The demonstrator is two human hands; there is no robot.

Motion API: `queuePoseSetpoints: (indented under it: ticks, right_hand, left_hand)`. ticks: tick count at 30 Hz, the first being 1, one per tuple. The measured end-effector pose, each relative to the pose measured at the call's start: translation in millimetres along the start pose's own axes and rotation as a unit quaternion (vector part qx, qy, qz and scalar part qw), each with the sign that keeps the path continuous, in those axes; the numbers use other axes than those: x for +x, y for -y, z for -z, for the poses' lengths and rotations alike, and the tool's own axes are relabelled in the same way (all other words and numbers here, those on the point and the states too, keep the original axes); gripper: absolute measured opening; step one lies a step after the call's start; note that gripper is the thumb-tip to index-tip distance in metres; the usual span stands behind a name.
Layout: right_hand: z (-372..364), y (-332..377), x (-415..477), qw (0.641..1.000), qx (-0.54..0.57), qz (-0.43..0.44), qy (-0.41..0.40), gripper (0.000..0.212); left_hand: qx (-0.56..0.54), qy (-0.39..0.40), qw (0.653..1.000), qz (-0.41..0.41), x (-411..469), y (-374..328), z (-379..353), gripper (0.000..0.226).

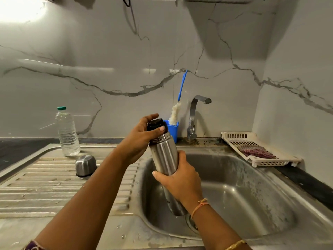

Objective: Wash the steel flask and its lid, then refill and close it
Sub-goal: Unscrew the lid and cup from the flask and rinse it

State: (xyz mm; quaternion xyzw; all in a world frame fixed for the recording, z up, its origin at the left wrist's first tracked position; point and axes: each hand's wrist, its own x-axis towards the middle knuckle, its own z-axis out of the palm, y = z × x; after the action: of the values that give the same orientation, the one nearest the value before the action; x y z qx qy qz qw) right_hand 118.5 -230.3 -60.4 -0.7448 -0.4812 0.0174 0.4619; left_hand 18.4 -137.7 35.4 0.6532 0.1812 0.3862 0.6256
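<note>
**A:** Where's the flask (164, 156)?

**B:** Held over the sink (243, 186), tilted. Its base is low in the basin near the drain, and its top leans up and to the left.

**A:** Anything in it?

**B:** Can't see inside. A black stopper (155, 124) sits on the mouth, and I can't tell if it's screwed tight. The steel cap (85, 165) is off and stands upside down on the ribbed draining board (45, 177), which has drops of water on it.

**A:** What other containers are there?

**B:** A clear plastic bottle (67, 132) with a green top stands just behind the cap. I can't make out how full it is. By the tap (194, 116) there's a blue holder (173, 129) with a bottle brush (175, 112) standing in it, bristles down and blue handle leaning on the wall. To the right, a white slotted tray (259, 150) has a checked cloth (255, 152) lying in it.

**A:** And the hands?

**B:** They're apart, and both are on the flask. The left hand (138, 139) reaches in from the left, with the fingers curled over the stopper and the thumb pressed on its near side. The right hand (182, 181) is wrapped round the middle of the body, thumb across the front, with a thread band on the wrist.
</note>
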Motion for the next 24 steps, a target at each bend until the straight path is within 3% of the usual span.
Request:
queuePoseSetpoints:
  ticks: [9, 15, 19, 21, 24]
  right_hand:
    - [0.2, -3.6, 0.4, 0.998, -0.043, -0.025, 0.030, 0.083]
    - [0.8, -4.3, 1.2, 0.999, -0.033, -0.033, 0.017, 0.080]
    - [2.7, -5.1, 1.4, 0.999, -0.013, -0.047, 0.017, 0.074]
    - [4.2, -4.8, 1.5, 0.998, -0.016, -0.052, 0.016, 0.074]
    - [6.2, -5.4, 0.8, 0.998, -0.023, -0.049, 0.017, 0.071]
  left_hand:
    - [-0.063, -0.200, 0.977, -0.030, 6.1, 6.7, 1.1, 0.084]
    - [-0.026, -0.257, 0.965, -0.054, 5.5, 22.0, 11.7, 0.056]
    - [-0.049, -0.279, 0.959, -0.031, -2.3, 44.2, 28.9, 0.063]
    - [-0.014, -0.287, 0.958, -0.020, -8.0, 52.5, 36.4, 0.062]
    - [0.139, -0.272, 0.952, -0.033, -21.4, 58.1, 45.7, 0.055]
